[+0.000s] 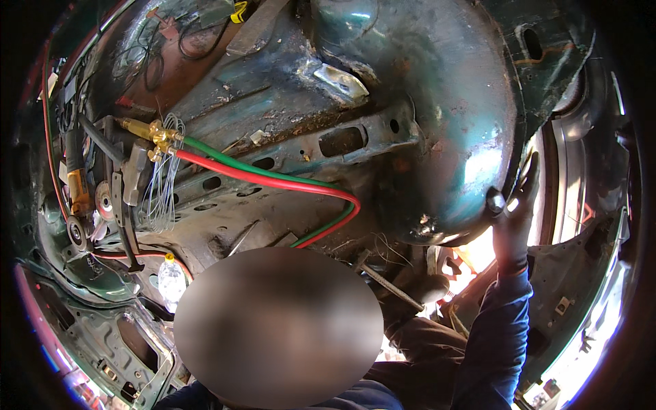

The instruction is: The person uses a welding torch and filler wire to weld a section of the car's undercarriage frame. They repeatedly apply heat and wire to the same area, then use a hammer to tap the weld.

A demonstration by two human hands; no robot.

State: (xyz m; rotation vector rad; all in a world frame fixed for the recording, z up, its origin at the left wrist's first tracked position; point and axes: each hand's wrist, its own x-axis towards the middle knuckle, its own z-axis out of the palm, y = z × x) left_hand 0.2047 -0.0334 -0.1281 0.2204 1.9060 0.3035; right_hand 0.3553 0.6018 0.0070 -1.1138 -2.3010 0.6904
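My right hand (pixel 516 222) reaches up at the right, by the edge of a dark green rounded wheel arch panel (pixel 444 130). The thumb lies on the panel's inner face, while the stretched fingers run along its outer side, so the rim is held between them. Strong light behind blurs the fingertips. My left hand is out of view. To the left, a brass gas torch fitting (pixel 157 135) with a red hose (pixel 273 179) and a green hose (pixel 225 153) rests on the bare metal floor.
An angle grinder (pixel 78 195), a wire coil (pixel 160 191) and a clear bottle (pixel 171 283) with a yellow cap stand at the left. A long-handled metal tool (pixel 393 287) lies near my legs. Holes pierce the sheet metal (pixel 263 163). A blurred oval hides the lower middle.
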